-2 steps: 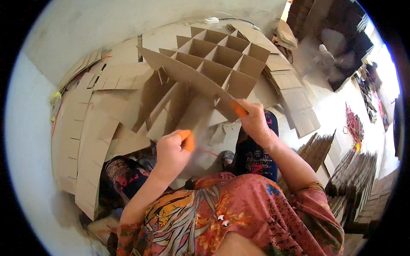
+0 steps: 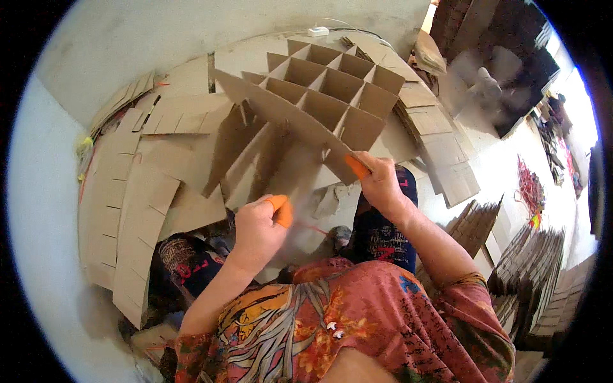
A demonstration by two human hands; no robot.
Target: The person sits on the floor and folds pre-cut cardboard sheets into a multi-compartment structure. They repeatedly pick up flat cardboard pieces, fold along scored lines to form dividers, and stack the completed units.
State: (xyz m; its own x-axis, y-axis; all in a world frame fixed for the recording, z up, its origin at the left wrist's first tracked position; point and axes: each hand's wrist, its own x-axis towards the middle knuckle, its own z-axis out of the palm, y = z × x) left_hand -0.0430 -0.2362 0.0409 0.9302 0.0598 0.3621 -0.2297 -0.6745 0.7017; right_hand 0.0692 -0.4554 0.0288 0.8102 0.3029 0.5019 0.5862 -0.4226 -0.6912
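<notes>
A cardboard divider grid [image 2: 332, 83] of interlocked strips, with several square cells, stands tilted in front of me. My right hand [image 2: 383, 182] is closed on the near right end of its long outer cardboard strip [image 2: 274, 108], with an orange finger cover showing at that edge. Below the grid, my left hand [image 2: 260, 223] is closed, an orange cover on its thumb or finger. A motion-blurred cardboard strip [image 2: 295, 169] reaches up from it toward the underside of the grid. Where that strip meets the grid is too smeared to make out.
Slotted cardboard strips [image 2: 128, 210] lie spread at the left, and a stack of them [image 2: 437, 134] at the right. More bundles [image 2: 527, 262] stand at the lower right. A fan [image 2: 488, 83] is at the upper right; a white power strip [image 2: 317, 30] lies by the wall.
The left part of the grid and its outer strip have shifted slightly to the right. Both hands keep nearly the same places.
</notes>
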